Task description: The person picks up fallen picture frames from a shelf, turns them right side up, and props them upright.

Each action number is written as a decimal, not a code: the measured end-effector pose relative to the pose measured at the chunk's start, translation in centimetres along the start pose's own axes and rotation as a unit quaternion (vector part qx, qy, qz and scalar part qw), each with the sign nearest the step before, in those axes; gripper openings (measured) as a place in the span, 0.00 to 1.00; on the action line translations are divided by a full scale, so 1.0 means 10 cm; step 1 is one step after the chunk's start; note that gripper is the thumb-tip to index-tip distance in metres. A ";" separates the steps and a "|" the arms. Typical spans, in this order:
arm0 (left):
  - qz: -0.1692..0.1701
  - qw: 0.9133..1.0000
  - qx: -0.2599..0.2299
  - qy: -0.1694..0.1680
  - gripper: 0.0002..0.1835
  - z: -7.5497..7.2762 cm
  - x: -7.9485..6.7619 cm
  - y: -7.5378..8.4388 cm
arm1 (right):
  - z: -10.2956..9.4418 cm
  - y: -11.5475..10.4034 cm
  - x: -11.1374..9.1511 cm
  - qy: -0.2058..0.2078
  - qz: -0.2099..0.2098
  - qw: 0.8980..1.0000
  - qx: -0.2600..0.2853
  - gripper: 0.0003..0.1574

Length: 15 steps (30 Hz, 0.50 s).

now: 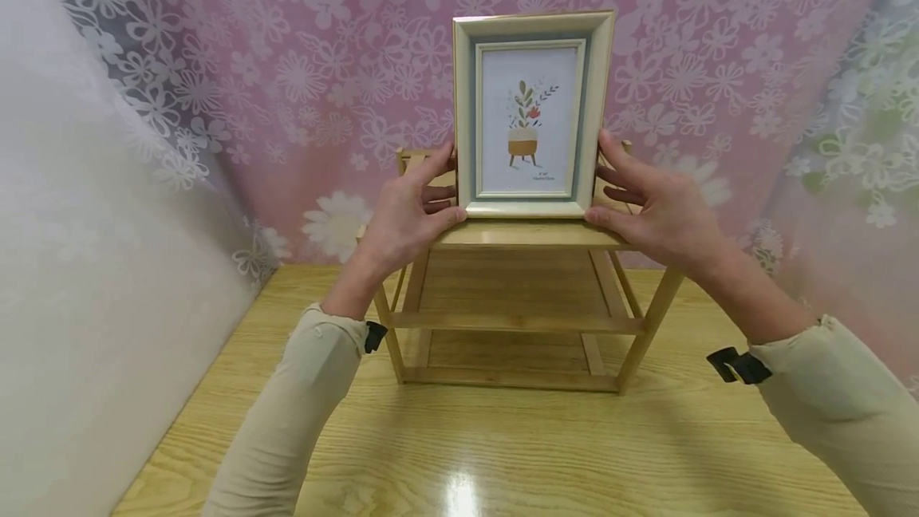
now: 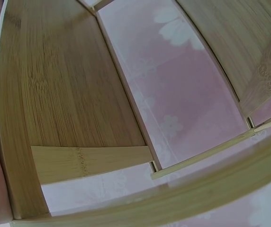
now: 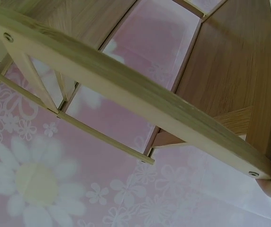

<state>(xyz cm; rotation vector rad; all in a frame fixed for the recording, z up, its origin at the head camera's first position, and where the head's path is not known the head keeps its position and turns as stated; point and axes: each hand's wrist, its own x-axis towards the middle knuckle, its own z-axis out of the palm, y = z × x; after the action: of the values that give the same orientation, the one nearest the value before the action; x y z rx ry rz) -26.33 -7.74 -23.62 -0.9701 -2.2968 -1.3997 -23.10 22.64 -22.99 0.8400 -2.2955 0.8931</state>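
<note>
A cream picture frame (image 1: 527, 210) with a grey-blue inner band stands upright on the top board (image 1: 531, 236) of a wooden shelf rack. Behind its pane is a print (image 1: 527, 122) of a potted plant. My left hand (image 1: 398, 218) holds the frame's left side, the thumb at the lower corner. On the opposite side my right hand (image 1: 668, 202) grips it likewise, thumb at the lower right corner. Both wrist views show the rack's boards (image 2: 74, 85) from below, with only part of each hand at the edge; the frame is hidden there.
Lower tiers of the rack (image 1: 510, 286) lie beneath the top board, between slanted legs (image 1: 649, 325). The rack stands on a wood-grain surface (image 1: 459, 437). A pink floral backdrop (image 1: 323, 102) rises behind, and a pale wall (image 1: 108, 262) borders the left.
</note>
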 end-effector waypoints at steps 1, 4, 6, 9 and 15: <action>0.001 1.000 -0.001 0.001 0.44 0.00 0.00 0.00 | 0.00 0.00 0.00 0.004 -0.005 1.000 -0.002 0.56; 0.004 1.000 0.000 0.005 0.44 0.00 0.01 0.01 | 0.00 0.00 0.01 0.013 -0.018 1.000 -0.002 0.56; 0.006 1.000 0.001 0.007 0.43 0.00 0.01 0.01 | 0.00 0.00 0.01 0.018 -0.022 1.000 0.006 0.55; 0.008 1.000 0.002 0.008 0.43 0.00 0.00 0.03 | -0.01 0.00 0.00 0.024 -0.024 0.999 0.025 0.52; 0.006 1.000 0.005 0.004 0.43 0.01 -0.01 0.04 | -0.05 -0.03 -0.02 0.017 -0.010 0.993 0.120 0.48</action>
<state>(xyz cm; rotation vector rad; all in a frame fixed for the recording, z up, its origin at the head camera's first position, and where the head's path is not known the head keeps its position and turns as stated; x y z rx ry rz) -26.03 -7.59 -23.43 -0.9729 -2.2861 -1.3844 -22.64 22.95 -22.70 0.9392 -2.1746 1.1821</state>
